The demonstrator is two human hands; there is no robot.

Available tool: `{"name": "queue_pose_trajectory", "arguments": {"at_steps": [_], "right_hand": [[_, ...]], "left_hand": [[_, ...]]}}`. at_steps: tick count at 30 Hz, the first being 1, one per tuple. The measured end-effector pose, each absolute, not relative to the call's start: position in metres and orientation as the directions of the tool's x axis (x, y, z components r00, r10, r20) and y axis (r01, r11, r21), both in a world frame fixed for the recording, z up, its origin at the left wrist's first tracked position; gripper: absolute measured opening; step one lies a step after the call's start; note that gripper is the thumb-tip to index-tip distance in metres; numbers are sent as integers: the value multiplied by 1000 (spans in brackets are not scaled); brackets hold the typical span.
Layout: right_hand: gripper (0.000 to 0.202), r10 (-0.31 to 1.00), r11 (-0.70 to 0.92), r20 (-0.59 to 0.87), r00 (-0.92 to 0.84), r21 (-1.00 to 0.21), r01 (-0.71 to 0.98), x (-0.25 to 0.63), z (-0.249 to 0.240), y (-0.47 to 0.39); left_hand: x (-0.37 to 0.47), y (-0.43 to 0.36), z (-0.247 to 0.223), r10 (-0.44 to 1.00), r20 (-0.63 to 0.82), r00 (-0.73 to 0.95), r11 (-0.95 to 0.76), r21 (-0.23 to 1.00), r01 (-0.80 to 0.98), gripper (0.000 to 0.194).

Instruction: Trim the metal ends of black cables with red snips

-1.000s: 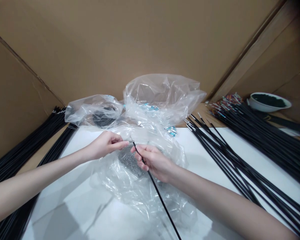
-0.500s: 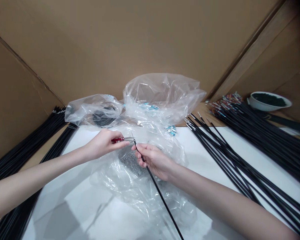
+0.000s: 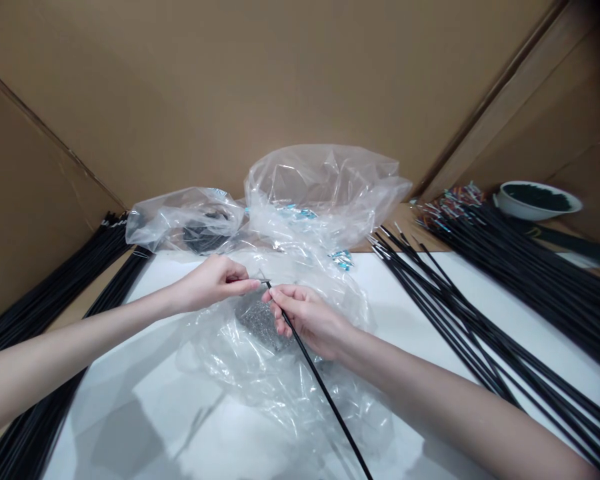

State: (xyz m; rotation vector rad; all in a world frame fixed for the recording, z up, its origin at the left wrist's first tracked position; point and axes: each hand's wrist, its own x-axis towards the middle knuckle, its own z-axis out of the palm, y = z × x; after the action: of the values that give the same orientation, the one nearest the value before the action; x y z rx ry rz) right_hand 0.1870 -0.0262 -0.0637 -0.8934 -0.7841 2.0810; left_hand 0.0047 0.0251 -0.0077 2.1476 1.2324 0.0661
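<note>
My left hand (image 3: 225, 280) is closed around a pair of small snips (image 3: 261, 279). Their thin metal blades point right, and the handles are hidden in my fingers. The blades meet the top end of a black cable (image 3: 325, 392). My right hand (image 3: 305, 317) pinches that cable just below its tip, between thumb and fingers. From there the cable slopes down to the bottom edge of the view. Beneath both hands lies a clear plastic bag (image 3: 260, 373) with a mass of small silvery pieces (image 3: 263, 320) in it.
Black cables (image 3: 115, 300) lie bundled at the left. Loose cables (image 3: 445, 313) and a thick bundle (image 3: 525, 280) with coloured wire ends lie at the right. A white bowl (image 3: 535, 212) holds dark green contents. Another clear bag (image 3: 180, 217) sits before the cardboard wall (image 3: 300, 80).
My left hand has turned slightly, so the red handles of the snips no longer show. Its blades remain at the cable tip. My right hand has hardly moved.
</note>
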Motion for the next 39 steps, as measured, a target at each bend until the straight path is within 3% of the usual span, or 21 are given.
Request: {"name": "queue_pose_trajectory", "arguments": {"at_steps": [4, 9, 15, 22, 28, 35, 39], "right_hand": [[19, 787, -590, -373, -491, -688, -422, 188, -63, -24], [19, 779, -601, -378, -500, -677, -424, 187, -65, -23], [22, 783, -571, -324, -531, -712, -408, 188, -66, -24], [26, 790, -547, -311, -528, -746, -379, 189, -64, -24], [23, 784, -573, -347, -515, -724, -384, 188, -64, -23], [23, 770, -593, -359, -528, -708, -384, 189, -64, -22], [31, 783, -575, -351, -514, -724, -382, 189, -66, -22]], "left_hand": [[1, 24, -10, 818, -216, 534, -334, 577, 745, 43], [-4, 24, -16, 807, -84, 585, -482, 479, 733, 40], [0, 26, -17, 763, -78, 641, -560, 413, 718, 41], [6, 25, -5, 766, -272, 582, -384, 534, 754, 46], [4, 24, -4, 796, -301, 525, -257, 616, 744, 43], [-1, 25, -14, 778, -33, 628, -550, 448, 705, 38], [1, 26, -15, 740, -66, 669, -595, 400, 697, 38]]}}
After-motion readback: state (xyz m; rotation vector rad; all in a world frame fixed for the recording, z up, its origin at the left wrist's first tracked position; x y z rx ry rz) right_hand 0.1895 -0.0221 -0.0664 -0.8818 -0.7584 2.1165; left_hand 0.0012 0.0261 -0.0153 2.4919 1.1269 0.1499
